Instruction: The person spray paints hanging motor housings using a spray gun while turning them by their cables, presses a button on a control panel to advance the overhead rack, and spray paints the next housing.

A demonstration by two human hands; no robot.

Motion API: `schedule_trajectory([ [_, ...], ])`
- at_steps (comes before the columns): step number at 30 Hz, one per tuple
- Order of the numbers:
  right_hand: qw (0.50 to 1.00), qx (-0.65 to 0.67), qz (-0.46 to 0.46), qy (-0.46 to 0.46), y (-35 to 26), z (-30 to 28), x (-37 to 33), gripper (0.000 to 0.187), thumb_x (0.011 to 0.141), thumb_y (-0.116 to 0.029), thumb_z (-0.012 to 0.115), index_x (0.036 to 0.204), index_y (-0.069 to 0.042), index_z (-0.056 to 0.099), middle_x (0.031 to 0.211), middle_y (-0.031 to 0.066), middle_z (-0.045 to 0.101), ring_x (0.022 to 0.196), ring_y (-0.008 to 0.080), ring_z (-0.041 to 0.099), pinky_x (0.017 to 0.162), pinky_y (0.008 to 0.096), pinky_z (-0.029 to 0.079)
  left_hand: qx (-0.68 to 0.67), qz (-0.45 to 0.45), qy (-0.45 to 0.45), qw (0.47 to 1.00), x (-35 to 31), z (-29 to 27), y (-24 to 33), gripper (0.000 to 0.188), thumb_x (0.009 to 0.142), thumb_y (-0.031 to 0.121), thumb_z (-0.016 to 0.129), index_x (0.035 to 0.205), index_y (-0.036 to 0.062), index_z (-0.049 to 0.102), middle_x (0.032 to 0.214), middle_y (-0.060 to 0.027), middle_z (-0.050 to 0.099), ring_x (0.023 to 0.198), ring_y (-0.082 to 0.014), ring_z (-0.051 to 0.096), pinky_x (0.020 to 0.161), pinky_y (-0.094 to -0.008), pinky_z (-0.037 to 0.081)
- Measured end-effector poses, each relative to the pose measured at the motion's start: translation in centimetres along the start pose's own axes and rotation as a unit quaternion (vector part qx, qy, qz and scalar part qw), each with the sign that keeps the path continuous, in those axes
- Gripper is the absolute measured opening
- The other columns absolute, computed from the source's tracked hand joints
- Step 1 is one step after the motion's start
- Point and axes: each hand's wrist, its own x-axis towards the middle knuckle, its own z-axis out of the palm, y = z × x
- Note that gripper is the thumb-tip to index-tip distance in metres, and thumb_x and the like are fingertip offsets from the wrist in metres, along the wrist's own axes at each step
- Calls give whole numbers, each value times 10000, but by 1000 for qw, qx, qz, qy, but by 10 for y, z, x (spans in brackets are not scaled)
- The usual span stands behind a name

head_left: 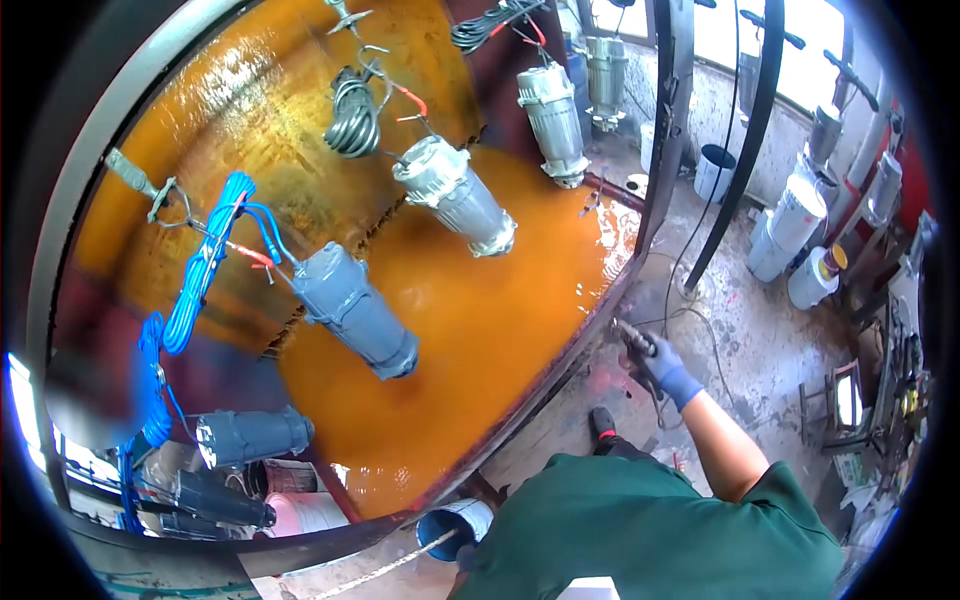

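My right hand (668,372), in a blue-grey glove, is closed around a spray gun (636,338) at the right edge of the orange-coated booth. The gun's nozzle points up and left, toward the hanging work, and a thin hose hangs below the grip. Nearest inside the booth are a grey motor-like pump (355,312) and a silver pump (458,197), each hung tilted from a hook. Blue cable (205,275) is bundled beside the grey pump; a dark cable coil (352,112) hangs by the silver one. My left hand cannot be seen.
Another silver pump (553,122) hangs farther back, and a blue-grey pump (255,437) at the left. Wet orange liquid covers the booth floor (450,320). A bucket (455,527) with a stick stands by my left side. White pails (785,225) and a black post (745,150) are to the right.
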Motion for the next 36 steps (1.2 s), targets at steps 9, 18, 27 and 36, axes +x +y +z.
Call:
schedule_trajectory([
  [9, 983, 100, -144, -49, -131, -53, 40, 279, 952, -236, 773, 1145, -46, 703, 952, 199, 745, 912, 385, 750, 795, 458, 567, -69, 289, 160, 941, 77, -76, 264, 328, 1094, 256, 524, 1120, -2, 724, 997, -184, 750, 900, -347, 717, 830, -496, 575],
  [18, 989, 45, -133, -53, -141, -92, 108, 221, 936, -220, 777, 1003, -41, 667, 878, 201, 730, 829, 379, 737, 747, 452, 556, 83, 582, 507, 630, -46, -272, 659, 432, 1107, 247, 562, 1441, -24, 602, 1494, -244, 530, 1383, -430, 515, 1174, -535, 412],
  [27, 982, 90, -157, -59, -135, -114, 157, 245, 955, -288, 751, 1022, -63, 683, 887, 170, 751, 876, 398, 742, 785, 469, 564, 413, 522, 609, 432, -72, -353, 765, 543, 996, 319, 685, 1486, 97, 612, 1603, -198, 492, 1452, -542, 415, 1174, -640, 373],
  [36, 985, 30, -159, -67, -137, -122, 182, 234, 912, -257, 773, 1005, -62, 682, 869, 192, 729, 877, 409, 735, 784, 478, 568, 448, 466, 624, 438, -50, -395, 734, 493, 1020, 331, 656, 1440, 74, 628, 1546, -194, 529, 1432, -523, 438, 1163, -645, 386],
])
